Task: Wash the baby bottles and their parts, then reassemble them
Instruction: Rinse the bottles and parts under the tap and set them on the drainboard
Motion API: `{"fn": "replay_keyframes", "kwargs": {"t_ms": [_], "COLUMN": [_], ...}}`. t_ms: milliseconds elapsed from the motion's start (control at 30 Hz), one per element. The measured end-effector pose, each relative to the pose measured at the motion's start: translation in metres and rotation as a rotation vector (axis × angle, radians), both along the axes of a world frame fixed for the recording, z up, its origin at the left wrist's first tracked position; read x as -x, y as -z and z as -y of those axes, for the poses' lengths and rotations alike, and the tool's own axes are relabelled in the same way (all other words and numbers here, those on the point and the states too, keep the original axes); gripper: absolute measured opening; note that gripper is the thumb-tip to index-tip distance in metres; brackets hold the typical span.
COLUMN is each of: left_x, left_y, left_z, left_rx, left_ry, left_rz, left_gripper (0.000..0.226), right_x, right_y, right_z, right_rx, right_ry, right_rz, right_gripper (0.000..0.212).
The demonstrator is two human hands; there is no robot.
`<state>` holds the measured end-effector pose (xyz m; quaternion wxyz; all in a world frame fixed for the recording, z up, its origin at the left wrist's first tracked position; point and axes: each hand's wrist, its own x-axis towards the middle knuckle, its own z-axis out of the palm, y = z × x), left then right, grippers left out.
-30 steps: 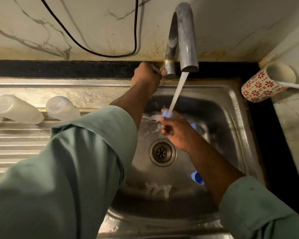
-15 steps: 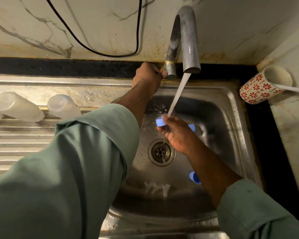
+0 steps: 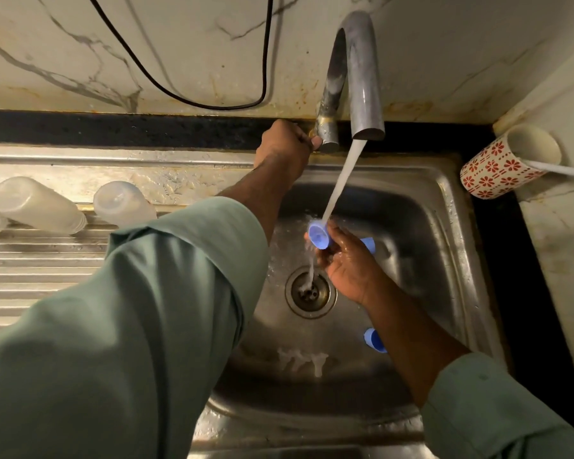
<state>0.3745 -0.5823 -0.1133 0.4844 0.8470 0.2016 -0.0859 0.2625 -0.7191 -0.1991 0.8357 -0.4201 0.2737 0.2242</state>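
Steel sink (image 3: 444, 207) | right hand (image 3: 348, 266) grips round blue cap (image 3: 318, 234) | water running

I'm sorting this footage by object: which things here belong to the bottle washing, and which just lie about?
Part of the job:
blue cap held by the right hand under the tap
left hand at the tap's base
two more blue parts in the sink
clear bottles on the drainboard

Lying about:
patterned mug
black cable
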Motion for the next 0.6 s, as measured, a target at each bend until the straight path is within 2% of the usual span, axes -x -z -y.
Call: {"fn": "replay_keyframes", "kwargs": {"t_ms": [200, 300, 367, 500, 600], "left_x": [0.001, 0.001, 0.002, 0.003, 0.004], "left_y": [-0.002, -0.003, -0.004, -0.005, -0.007], "left_z": [-0.001, -0.001, 0.000, 0.000, -0.001], "left_rx": [0.007, 0.006, 0.003, 0.008, 0.019], "left_ry": [0.014, 0.017, 0.020, 0.021, 0.008], "left_rz": [-0.002, -0.001, -0.003, -0.006, -0.005], "left_gripper": [0.018, 0.020, 0.021, 0.017, 0.018], "right_x": [0.004, 0.003, 0.003, 0.003, -0.001], "right_y": [-0.004, -0.006, -0.007, -0.005, -0.003], "right_z": [0.005, 0.010, 0.013, 0.017, 0.014], "right_rx": [0.190, 0.495, 0.626, 0.657, 0.864], "right_ry": [-0.151, -0.302, -0.332, -0.322, -0.427], "right_rz": [0.273, 0.406, 0.443, 0.426, 0.491], "right_gripper": [0.024, 0.033, 0.040, 0.039, 0.035]}}
